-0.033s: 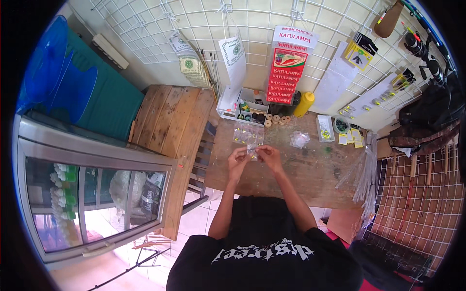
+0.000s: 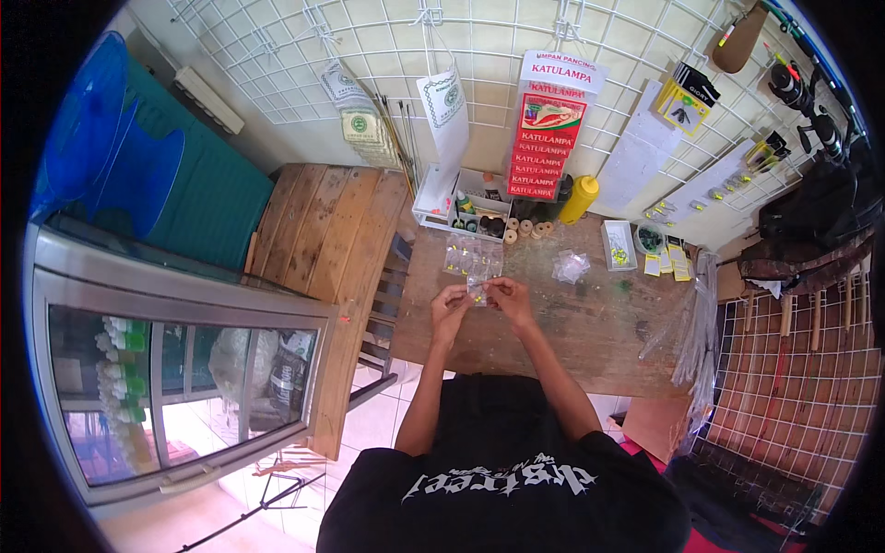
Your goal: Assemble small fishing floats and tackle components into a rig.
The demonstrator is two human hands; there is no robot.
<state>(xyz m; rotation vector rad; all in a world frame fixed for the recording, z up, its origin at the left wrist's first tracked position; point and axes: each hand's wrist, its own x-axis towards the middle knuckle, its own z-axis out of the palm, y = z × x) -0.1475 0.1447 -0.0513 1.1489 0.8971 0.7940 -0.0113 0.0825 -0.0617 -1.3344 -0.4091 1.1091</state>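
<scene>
Both hands meet over the wooden table (image 2: 553, 327), pinching a small clear plastic bag (image 2: 477, 288) with tiny yellow pieces inside. My left hand (image 2: 449, 304) grips its left side, with the fingers closed. At the opposite side, my right hand (image 2: 509, 297) holds the bag between thumb and fingers. Just beyond them lie several clear packets (image 2: 464, 251) with small yellow items; the held bag overlaps or adjoins their near edge, and I cannot tell whether they are joined. To the right rests a crumpled heap of clear plastic (image 2: 571, 267).
Behind the packets stand a white organizer (image 2: 433, 219), wooden spools (image 2: 525, 228) and a yellow bottle (image 2: 579, 199). Farther right are a white box (image 2: 619, 263), a round tub (image 2: 651, 241) and yellow cards (image 2: 680, 269). Red sachets (image 2: 544, 138) hang from the wire grid. Clear plastic strips (image 2: 702, 313) drape over the right edge.
The whole view has shifted very slightly. Both hands stay on the small bag, with only a slight change in the fingers.
</scene>
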